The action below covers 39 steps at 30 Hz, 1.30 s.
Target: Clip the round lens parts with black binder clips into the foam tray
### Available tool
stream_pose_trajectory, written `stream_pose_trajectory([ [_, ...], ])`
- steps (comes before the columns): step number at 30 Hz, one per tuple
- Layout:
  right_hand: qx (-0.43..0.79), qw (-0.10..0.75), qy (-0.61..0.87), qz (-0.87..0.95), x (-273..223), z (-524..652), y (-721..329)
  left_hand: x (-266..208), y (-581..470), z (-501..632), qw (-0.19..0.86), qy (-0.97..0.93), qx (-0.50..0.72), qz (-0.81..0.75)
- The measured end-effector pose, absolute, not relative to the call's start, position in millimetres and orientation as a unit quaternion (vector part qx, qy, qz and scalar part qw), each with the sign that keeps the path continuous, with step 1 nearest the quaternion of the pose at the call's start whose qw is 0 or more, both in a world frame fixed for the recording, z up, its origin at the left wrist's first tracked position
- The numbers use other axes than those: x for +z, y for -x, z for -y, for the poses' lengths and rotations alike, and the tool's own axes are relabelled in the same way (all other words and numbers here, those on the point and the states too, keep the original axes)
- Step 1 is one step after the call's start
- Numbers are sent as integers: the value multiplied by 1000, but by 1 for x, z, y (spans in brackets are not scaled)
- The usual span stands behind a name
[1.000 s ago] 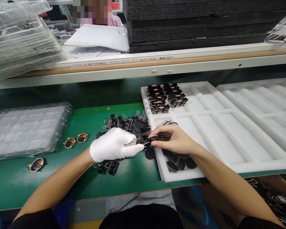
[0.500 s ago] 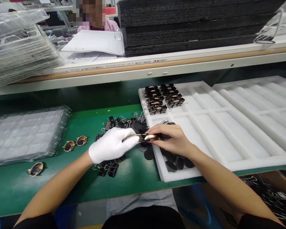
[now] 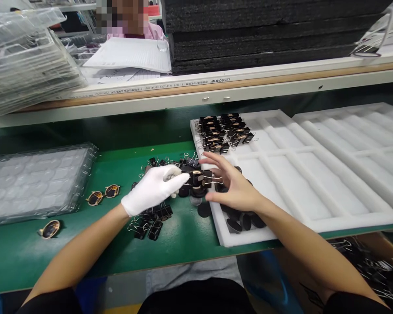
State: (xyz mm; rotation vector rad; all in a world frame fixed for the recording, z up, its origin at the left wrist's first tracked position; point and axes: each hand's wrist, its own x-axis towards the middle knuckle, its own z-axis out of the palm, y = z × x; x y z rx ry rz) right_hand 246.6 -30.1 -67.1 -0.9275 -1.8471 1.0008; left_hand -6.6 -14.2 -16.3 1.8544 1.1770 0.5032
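Note:
My left hand [image 3: 155, 188], in a white glove, pinches a small assembly of black binder clips clamped on a gold-rimmed piece [image 3: 196, 175], seemingly sunglasses. A binder clip [image 3: 208, 179] with silver wire handles sticks out on its right side. My bare right hand [image 3: 231, 183] is open around that end, fingers spread; whether a fingertip touches the wire is unclear. Beneath and around my left hand lie loose binder clips [image 3: 154, 229]. Black discs [image 3: 203, 210] lie on the green table, and more dark discs [image 3: 247, 221] fill the near-left compartment of the white foam tray [image 3: 227, 240].
Clipped gold-rimmed pieces [image 3: 212, 131] stand in rows in the tray's far-left compartment. A second foam tray [image 3: 353, 144] adjoins it. Sunglasses [image 3: 103, 195], another folded pair [image 3: 50, 229] and clear plastic trays [image 3: 39, 183] are left. A shelf [image 3: 144, 96] crosses behind; a person [image 3: 134, 32] is beyond.
My right hand has let go of the gold-rimmed piece and spread its fingers. The piece has turned in my left hand, bringing a clip with wire handles into view.

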Motion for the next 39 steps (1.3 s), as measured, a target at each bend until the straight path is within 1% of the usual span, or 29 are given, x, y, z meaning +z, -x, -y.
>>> stream_pose_trajectory([
  [1,455,400,376,701,-66,30,-246,-17,7,14,417,-750,198,-472],
  [3,516,381,388,662,-65,29,-244,-21,8,14,388,-769,186,-472],
  [7,529,334,391,676,-65,29,-238,-25,10,16,329,-809,162,-460],
  [10,487,340,391,703,-61,34,-236,-19,13,19,318,-833,109,-439],
  [13,428,348,370,747,-43,39,-248,-7,18,24,329,-858,46,-393],
  [16,310,372,360,797,-21,29,-286,3,26,25,308,-867,45,-389],
  [18,195,382,409,805,-15,10,-325,5,31,24,272,-872,54,-403],
  [20,108,349,489,792,-21,-16,-364,4,34,22,242,-878,58,-410],
  [21,91,321,531,779,-29,-30,-381,2,36,21,234,-880,55,-409],
  [23,92,281,611,735,-49,-55,-406,0,37,20,226,-884,49,-406],
  [24,92,270,626,725,-61,-64,-414,-1,37,20,224,-885,46,-405],
  [27,93,255,640,719,-90,-77,-422,-4,36,18,220,-888,45,-401],
  [29,93,252,640,720,-101,-77,-422,-6,35,17,221,-890,48,-397],
  [39,105,252,623,733,-103,-73,-415,-17,33,10,216,-896,66,-382],
])
